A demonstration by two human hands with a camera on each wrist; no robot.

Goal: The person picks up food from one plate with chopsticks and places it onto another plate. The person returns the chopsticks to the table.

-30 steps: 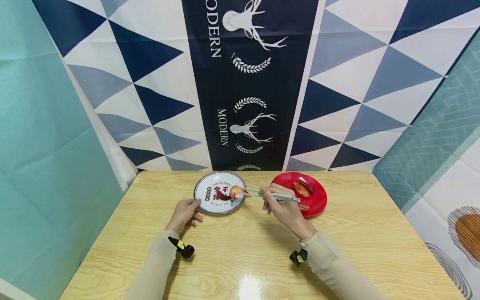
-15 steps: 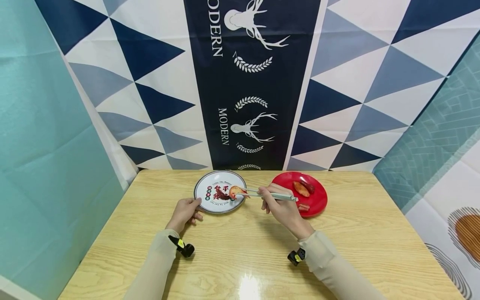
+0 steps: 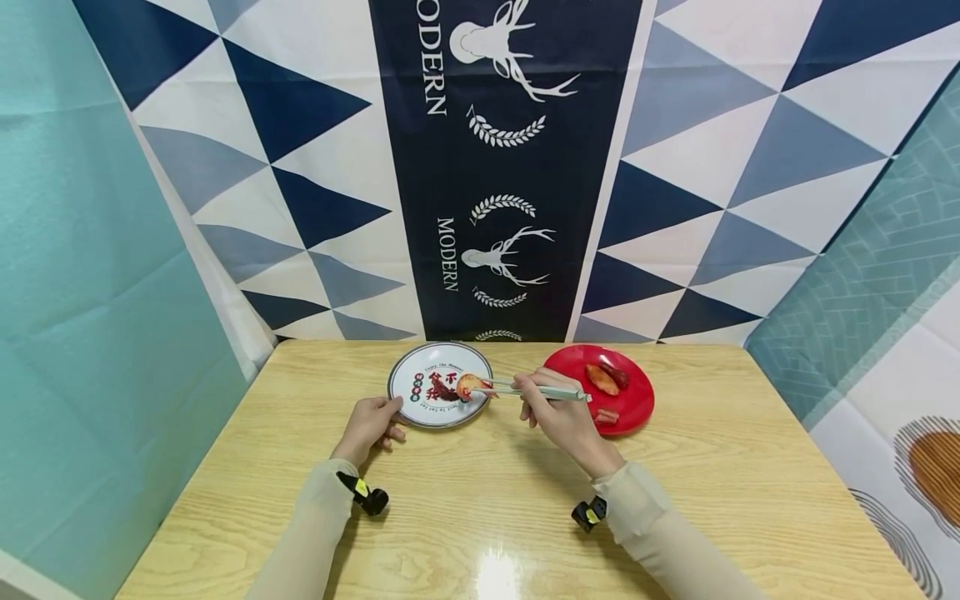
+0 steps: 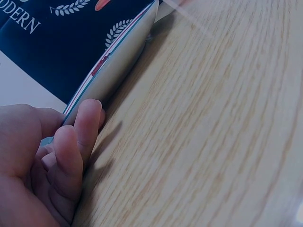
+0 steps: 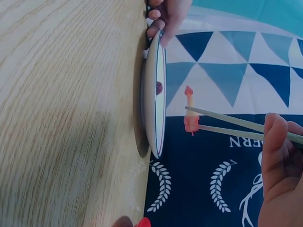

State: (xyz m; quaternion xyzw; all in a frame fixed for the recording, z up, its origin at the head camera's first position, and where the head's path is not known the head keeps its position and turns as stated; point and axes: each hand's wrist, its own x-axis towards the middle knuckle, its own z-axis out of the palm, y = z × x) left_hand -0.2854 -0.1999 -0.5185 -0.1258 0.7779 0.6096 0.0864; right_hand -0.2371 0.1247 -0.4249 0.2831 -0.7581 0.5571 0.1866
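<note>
Wall backs table. Red plate holds food. Left hand pinches white plate, right hand grips chopsticks (with shrimp).

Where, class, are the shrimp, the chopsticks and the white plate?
Shrimp (image 3: 468, 386): head view, on its curved body.
Chopsticks (image 5: 232, 119): right wrist view, on the upper stick's shaft.
White plate (image 3: 444, 353): head view, on its bare far part.

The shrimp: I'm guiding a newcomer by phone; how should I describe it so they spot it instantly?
In the head view, find the wooden table and, left of its red plate, the white plate. Over the white plate's right side, chopsticks in the right hand pinch the orange-red shrimp. Unlike the food on the red plate, it is held up in the air.
</note>
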